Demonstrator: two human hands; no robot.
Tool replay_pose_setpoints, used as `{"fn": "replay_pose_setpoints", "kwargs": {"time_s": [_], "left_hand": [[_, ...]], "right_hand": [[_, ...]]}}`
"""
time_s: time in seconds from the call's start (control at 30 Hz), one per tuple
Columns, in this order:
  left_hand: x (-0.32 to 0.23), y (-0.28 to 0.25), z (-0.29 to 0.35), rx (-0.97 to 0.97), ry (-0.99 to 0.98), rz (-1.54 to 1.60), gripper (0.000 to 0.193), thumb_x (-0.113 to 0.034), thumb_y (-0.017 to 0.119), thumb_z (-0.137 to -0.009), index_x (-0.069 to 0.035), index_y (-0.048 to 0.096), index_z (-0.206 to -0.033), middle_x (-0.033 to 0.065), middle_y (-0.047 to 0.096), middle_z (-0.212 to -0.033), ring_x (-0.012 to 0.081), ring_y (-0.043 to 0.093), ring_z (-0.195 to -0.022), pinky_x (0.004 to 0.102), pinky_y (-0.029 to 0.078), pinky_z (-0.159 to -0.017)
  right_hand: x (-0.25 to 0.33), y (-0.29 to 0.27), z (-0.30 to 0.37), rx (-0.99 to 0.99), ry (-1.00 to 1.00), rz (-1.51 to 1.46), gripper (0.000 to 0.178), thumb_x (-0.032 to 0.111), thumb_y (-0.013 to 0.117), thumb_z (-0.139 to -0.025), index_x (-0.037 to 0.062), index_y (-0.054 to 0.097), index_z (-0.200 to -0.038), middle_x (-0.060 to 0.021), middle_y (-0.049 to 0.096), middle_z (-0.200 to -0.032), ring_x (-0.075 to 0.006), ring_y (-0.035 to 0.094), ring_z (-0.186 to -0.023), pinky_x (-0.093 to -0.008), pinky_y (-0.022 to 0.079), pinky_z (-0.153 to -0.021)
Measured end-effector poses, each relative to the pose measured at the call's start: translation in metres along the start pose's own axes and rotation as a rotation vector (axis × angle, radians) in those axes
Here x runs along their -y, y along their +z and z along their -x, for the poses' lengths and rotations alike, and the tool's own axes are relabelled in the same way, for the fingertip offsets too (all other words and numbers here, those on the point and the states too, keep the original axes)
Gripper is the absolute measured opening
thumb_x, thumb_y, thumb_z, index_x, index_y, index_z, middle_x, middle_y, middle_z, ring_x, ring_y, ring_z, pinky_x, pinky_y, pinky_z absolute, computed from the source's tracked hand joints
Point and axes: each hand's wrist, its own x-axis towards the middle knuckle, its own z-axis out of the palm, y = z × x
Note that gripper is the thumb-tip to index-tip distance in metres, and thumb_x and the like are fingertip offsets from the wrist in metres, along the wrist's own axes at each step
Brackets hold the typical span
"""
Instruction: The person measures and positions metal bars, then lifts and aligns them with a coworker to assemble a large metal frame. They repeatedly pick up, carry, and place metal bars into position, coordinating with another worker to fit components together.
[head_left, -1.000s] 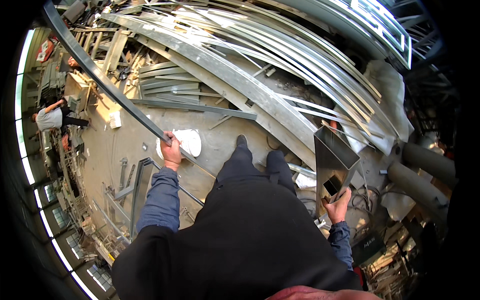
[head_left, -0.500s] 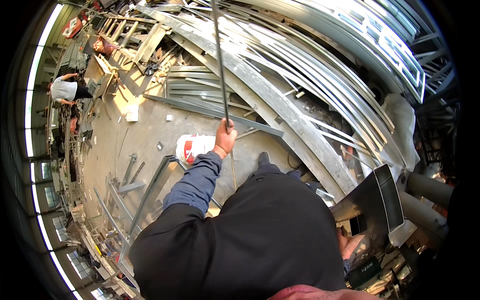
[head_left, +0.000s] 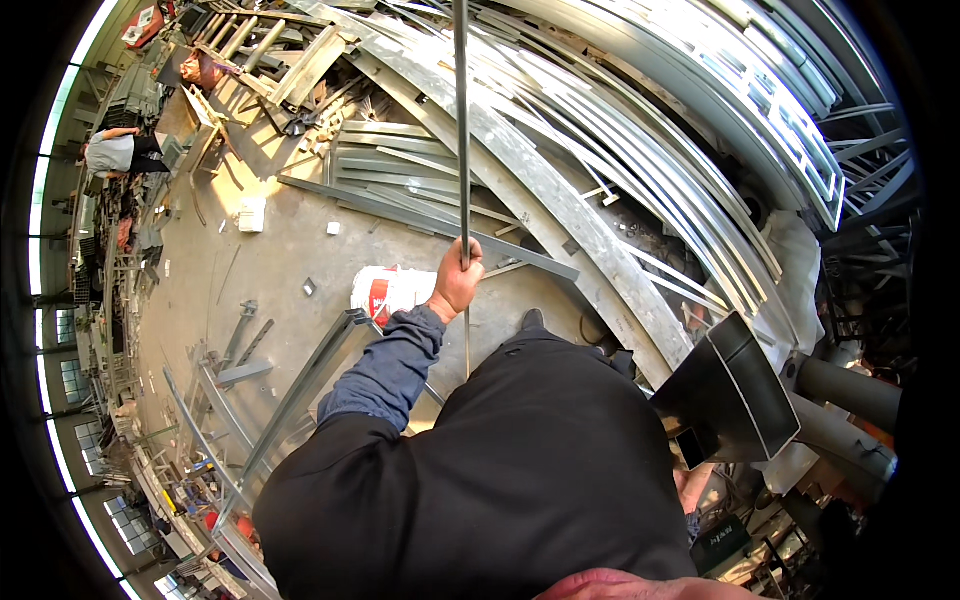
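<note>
A long, thin metal bar (head_left: 462, 130) runs upright through my left hand (head_left: 457, 283), whose fingers are wrapped round it. Its lower end passes down beside my body. To my right, a dark rectangular steel tube (head_left: 728, 385) shows its open end, with a smaller square opening (head_left: 690, 447) at its near left corner. My right hand (head_left: 692, 487) is just below that corner, partly covered by the tube and my black top. Its fingers are mostly hidden, so I cannot tell whether it grips the tube.
A white bucket (head_left: 385, 293) with a red label stands beyond my left forearm. Long steel profiles (head_left: 610, 190) are stacked ahead and to the right. A metal frame (head_left: 300, 385) stands on the left. Far left, another person (head_left: 110, 153) in a light top is near timber.
The bar has come more upright, and its top has moved right. My left hand has shifted slightly right. The dark tube sits a little further left and covers more of my right hand.
</note>
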Motion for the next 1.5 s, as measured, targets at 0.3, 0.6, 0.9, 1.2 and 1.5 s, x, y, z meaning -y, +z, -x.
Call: {"fn": "replay_pose_setpoints", "kwargs": {"time_s": [0.3,0.6,0.9,1.2,1.5], "left_hand": [[-0.022,-0.045,0.028,-0.084,-0.018,0.052,0.011,0.000,0.055,-0.084,-0.007,0.052,-0.092,-0.0028,0.044,-0.075,0.0085,0.043,-0.067,0.0271,0.039,-0.061],[-0.030,-0.073,0.076,-0.211,0.040,-0.096,0.004,-0.002,0.052,-0.091,-0.005,0.053,-0.094,-0.0016,0.049,-0.074,0.0093,0.046,-0.066,0.0275,0.039,-0.061],[-0.071,-0.079,0.103,-0.421,0.104,-0.015,0.006,0.000,0.051,-0.092,-0.005,0.052,-0.096,-0.0005,0.051,-0.083,0.0077,0.047,-0.070,0.0260,0.042,-0.066],[-0.130,-0.082,0.167,-0.579,0.107,0.010,0.008,-0.002,0.049,-0.093,-0.004,0.047,-0.100,0.0022,0.047,-0.082,0.0110,0.045,-0.069,0.0294,0.042,-0.064],[-0.125,-0.073,0.237,-0.841,0.210,0.150,0.015,0.000,0.051,-0.088,-0.006,0.047,-0.101,0.0030,0.047,-0.087,0.0127,0.045,-0.073,0.0297,0.043,-0.069]], "right_hand": [[0.136,-0.004,0.024,-0.017,-0.050,-0.226,0.031,0.001,0.078,-0.073,-0.0025,0.070,-0.104,-0.0093,0.072,-0.092,-0.0210,0.069,-0.083,-0.0365,0.055,-0.076],[0.130,-0.005,-0.007,0.027,-0.299,-0.150,0.027,0.000,0.081,-0.075,-0.0009,0.074,-0.101,-0.0088,0.076,-0.097,-0.0202,0.071,-0.084,-0.0358,0.055,-0.078],[0.144,-0.014,-0.049,0.065,-0.425,-0.114,0.026,-0.001,0.083,-0.072,-0.0024,0.074,-0.096,-0.0073,0.076,-0.092,-0.0184,0.071,-0.083,-0.0332,0.056,-0.077],[0.164,-0.028,-0.108,0.105,-0.436,-0.186,0.020,-0.002,0.080,-0.073,-0.0051,0.074,-0.092,-0.0100,0.076,-0.092,-0.0226,0.070,-0.082,-0.0352,0.055,-0.079],[0.154,-0.036,-0.154,0.250,-0.390,-0.214,0.028,0.007,0.078,-0.076,-0.0057,0.069,-0.100,-0.0104,0.071,-0.101,-0.0224,0.065,-0.094,-0.0368,0.052,-0.087]]}}
